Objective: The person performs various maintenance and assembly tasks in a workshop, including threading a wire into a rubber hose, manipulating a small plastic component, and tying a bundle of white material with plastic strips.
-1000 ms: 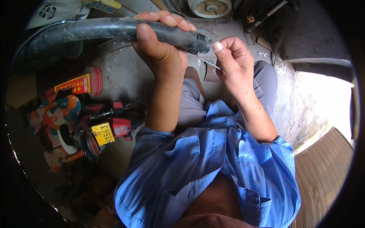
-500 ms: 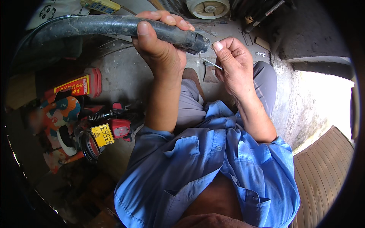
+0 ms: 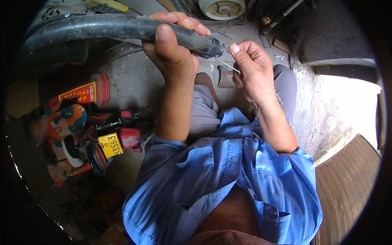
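Note:
My left hand (image 3: 173,51) is wrapped round a thick, dirty black hose (image 3: 102,27), thumb on the near side and fingertips over the far side. The hose curves away to the left, and its banded right end points at my right hand (image 3: 254,67). Thumb and forefinger of that hand pinch a thin wire (image 3: 227,50) close to the hose end. A pale thin strand (image 3: 228,65) slants from under the hose end to the curled lower fingers. How the wire and strand join the hose is too small to tell.
Below lies a flat metal blade (image 3: 225,77) on the concrete floor. A pale wheel (image 3: 222,9) and yellow power strip (image 3: 107,5) are at the far side. On the left stand a red box (image 3: 104,87) and a red motorbike (image 3: 130,139); a slatted brown panel (image 3: 347,183) is at right.
My left hand has shifted slightly right along the hose, its thumb sitting nearer the end. The hose has turned or tilted a little. My right hand keeps its pinch, almost in place.

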Available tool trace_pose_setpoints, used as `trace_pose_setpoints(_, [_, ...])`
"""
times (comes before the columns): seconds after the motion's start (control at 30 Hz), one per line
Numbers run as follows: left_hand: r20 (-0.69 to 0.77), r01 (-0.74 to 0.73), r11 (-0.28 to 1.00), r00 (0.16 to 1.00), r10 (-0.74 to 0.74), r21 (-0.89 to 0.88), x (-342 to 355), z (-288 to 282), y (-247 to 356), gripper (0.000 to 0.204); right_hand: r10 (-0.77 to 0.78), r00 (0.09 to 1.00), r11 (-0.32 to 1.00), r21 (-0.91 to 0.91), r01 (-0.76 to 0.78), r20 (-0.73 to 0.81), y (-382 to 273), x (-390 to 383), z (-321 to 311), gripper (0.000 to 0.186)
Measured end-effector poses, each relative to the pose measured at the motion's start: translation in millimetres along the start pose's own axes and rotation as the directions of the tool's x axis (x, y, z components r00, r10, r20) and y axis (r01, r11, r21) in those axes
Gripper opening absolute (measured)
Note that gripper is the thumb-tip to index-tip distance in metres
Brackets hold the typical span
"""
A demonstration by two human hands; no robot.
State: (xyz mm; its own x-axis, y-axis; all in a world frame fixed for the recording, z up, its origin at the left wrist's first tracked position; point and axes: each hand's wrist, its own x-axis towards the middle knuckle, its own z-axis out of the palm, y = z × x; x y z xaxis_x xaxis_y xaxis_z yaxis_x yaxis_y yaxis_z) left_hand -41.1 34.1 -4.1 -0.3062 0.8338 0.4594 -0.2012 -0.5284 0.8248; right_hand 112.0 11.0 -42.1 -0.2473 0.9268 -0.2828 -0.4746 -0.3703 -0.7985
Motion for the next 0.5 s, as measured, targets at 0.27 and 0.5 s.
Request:
trace_pose_setpoints(0.27, [0.257, -0.050, 0.962, 0.959, 0.122, -0.270, 6, -7, -5, 0.038, -0.320, 0.942, 0.901, -0.341, 0.269, -0.102, 11, -8, 0, 0.024])
trace_pose_setpoints(0.5, [0.240, -0.122, 0.919, 0.945, 0.223, -0.376, -4, -14, 8, 0.041, -0.596, 0.799, 0.712, -0.514, 0.479, -0.080, 23, -15, 9, 0.020])
